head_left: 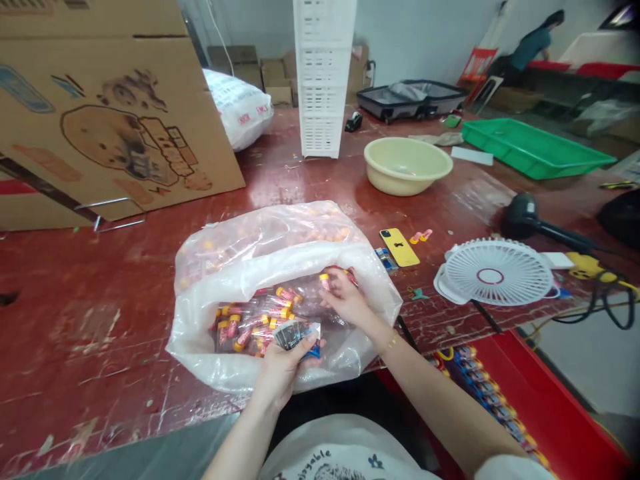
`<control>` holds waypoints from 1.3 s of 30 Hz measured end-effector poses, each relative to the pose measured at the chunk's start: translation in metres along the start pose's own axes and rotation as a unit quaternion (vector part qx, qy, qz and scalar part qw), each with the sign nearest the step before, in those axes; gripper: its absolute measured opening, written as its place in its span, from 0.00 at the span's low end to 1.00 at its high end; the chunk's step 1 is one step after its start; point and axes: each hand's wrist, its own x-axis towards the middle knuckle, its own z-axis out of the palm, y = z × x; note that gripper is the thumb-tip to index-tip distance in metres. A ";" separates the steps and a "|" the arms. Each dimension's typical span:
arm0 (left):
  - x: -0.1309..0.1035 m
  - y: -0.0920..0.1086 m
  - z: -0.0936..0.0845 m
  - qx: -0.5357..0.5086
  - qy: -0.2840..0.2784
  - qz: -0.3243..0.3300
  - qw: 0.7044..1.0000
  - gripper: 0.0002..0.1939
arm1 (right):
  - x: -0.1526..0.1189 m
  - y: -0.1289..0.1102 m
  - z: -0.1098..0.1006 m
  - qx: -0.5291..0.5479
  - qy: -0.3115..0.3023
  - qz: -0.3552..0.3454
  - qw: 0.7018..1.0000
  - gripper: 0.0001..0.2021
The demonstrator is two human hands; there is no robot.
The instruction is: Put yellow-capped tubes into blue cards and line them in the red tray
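A large clear plastic bag (200, 363) lies open on the red table, its rim folded back. Inside are several small pink tubes with yellow caps (243, 340). My left hand (287, 363) is at the front rim of the bag, closed on a small printed packet (297, 333) with a dark and blue pattern. Over the right part of the opening, my right hand (345, 297) has its fingers pinched on one pink tube with a yellow cap (325, 281).
Right of the bag are a yellow phone (400, 247), two small tubes (421, 236), a white fan (493, 272) and a black scanner (523, 217). Behind stand a cream basin (407, 167), a white rack (324, 87) and a green tray (535, 147). A cardboard box (115, 113) stands left.
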 end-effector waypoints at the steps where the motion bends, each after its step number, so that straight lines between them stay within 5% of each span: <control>1: 0.002 0.000 0.000 0.004 0.002 0.000 1.000 0.18 | -0.011 0.001 -0.007 0.082 0.012 -0.006 0.997 0.18; 5: 0.006 0.002 0.008 0.037 -0.030 -0.016 0.999 0.17 | -0.047 -0.008 -0.033 0.310 0.064 -0.003 0.948 0.16; 14: 0.010 0.001 0.015 0.106 -0.120 0.067 0.985 0.13 | -0.062 -0.041 -0.059 0.193 0.117 -0.139 0.964 0.10; 21: 0.010 0.001 0.015 0.070 -0.079 0.040 0.994 0.13 | -0.048 -0.052 -0.065 0.091 0.027 -0.201 0.975 0.08; 27: 0.004 0.000 0.016 0.033 -0.107 -0.004 0.994 0.13 | -0.038 -0.038 -0.053 0.286 -0.070 -0.046 0.955 0.13; 30: 0.001 0.002 0.022 -0.022 -0.098 -0.063 0.993 0.16 | -0.050 -0.032 -0.047 0.287 -0.103 -0.049 0.951 0.12; 33: -0.001 0.005 0.029 -0.062 -0.084 -0.078 0.991 0.16 | -0.068 -0.032 -0.041 0.242 -0.145 -0.081 0.956 0.27; 35: -0.001 0.006 0.033 -0.067 -0.086 -0.077 0.991 0.16 | -0.078 -0.032 -0.034 0.205 -0.110 -0.085 0.969 0.38; 39: -0.002 0.003 0.033 -0.038 -0.095 -0.071 0.992 0.16 | -0.085 -0.028 -0.021 0.150 0.015 -0.097 0.984 0.32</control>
